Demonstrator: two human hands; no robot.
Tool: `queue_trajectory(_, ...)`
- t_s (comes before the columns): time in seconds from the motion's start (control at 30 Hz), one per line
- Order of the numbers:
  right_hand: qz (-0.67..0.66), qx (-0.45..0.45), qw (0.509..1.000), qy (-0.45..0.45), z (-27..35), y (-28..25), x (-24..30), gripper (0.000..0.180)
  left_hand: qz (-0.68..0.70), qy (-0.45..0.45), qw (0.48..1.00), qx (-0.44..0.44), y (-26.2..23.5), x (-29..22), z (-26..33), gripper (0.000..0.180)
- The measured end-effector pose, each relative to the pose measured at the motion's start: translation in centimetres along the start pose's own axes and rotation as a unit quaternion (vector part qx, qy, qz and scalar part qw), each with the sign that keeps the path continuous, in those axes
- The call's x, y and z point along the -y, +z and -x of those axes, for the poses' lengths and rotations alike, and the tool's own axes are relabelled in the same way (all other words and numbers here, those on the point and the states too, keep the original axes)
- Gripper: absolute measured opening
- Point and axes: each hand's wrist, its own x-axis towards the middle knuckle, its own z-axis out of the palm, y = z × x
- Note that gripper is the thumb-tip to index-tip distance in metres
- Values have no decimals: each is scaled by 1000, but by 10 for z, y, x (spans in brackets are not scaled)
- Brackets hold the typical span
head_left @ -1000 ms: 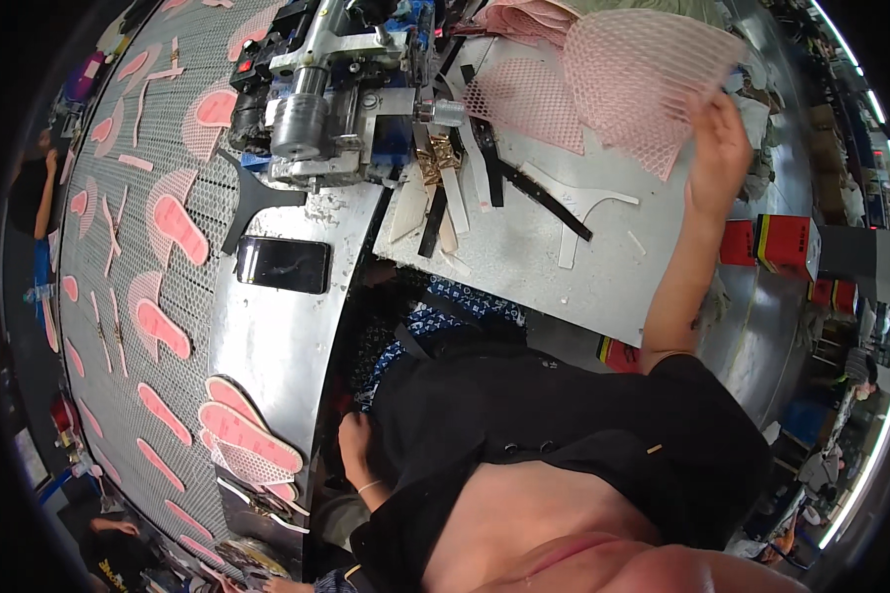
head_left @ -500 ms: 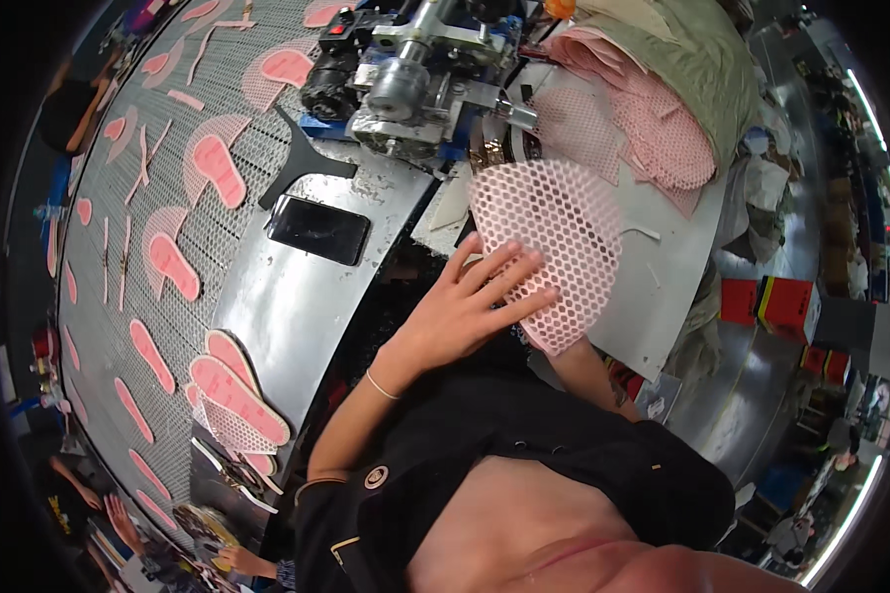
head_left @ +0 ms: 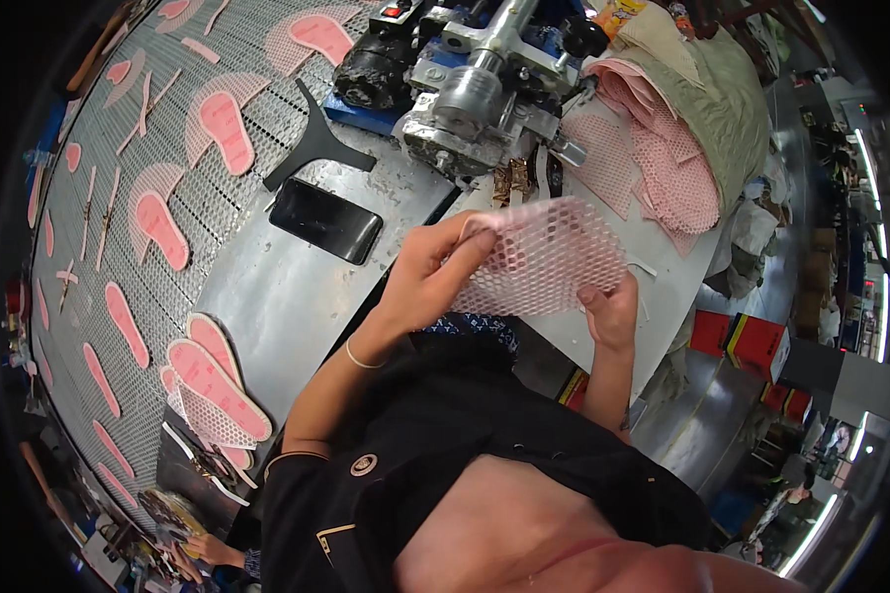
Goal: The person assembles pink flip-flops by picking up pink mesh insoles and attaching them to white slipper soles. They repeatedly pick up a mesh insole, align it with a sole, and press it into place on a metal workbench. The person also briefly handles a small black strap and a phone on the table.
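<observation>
A pale pink honeycomb mesh piece (head_left: 549, 259) is stretched between my two hands, its far edge curved. My left hand (head_left: 435, 269) pinches its left edge, thumb on top and the other fingers mostly hidden beneath. At its right edge my right hand (head_left: 613, 311) grips with the thumb on top; the remaining fingers are partly hidden. Just beyond the mesh stands a metal machine with rollers (head_left: 470, 99). To its right lies a pile of pink mesh pieces (head_left: 672, 173), partly under a greenish cloth (head_left: 727, 99).
On the left, a mesh-surfaced conveyor (head_left: 188, 326) carries pink insole shapes and scraps. A phone (head_left: 326, 220) and a dark flat bracket (head_left: 316, 148) lie on the metal ledge. Stacked pink insoles (head_left: 218, 390) sit nearer me. Red boxes (head_left: 742, 341) stand at right. Another person's hand (head_left: 213, 550) shows at lower left.
My left hand has gone from lying spread on the mesh to pinching its left edge. My right hand has come out from beneath to the right edge. The mesh is now tilted flatter.
</observation>
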Motion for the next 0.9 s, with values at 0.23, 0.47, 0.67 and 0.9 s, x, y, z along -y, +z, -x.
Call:
queue_trajectory(0.23,77,-66,995,19,23,4,16,26,304,-163,938,-38,6,16,-7,38)
queue_trajectory(0.47,34,-51,997,38,18,19,24,29,375,-176,908,-61,-6,11,-3,38)
queue_trajectory(0.67,12,-21,996,80,-22,69,23,24,267,-126,930,-219,-26,1,8,28)
queue_trajectory(0.9,123,40,989,74,-62,99,21,19,140,-83,937,-310,-46,7,54,19)
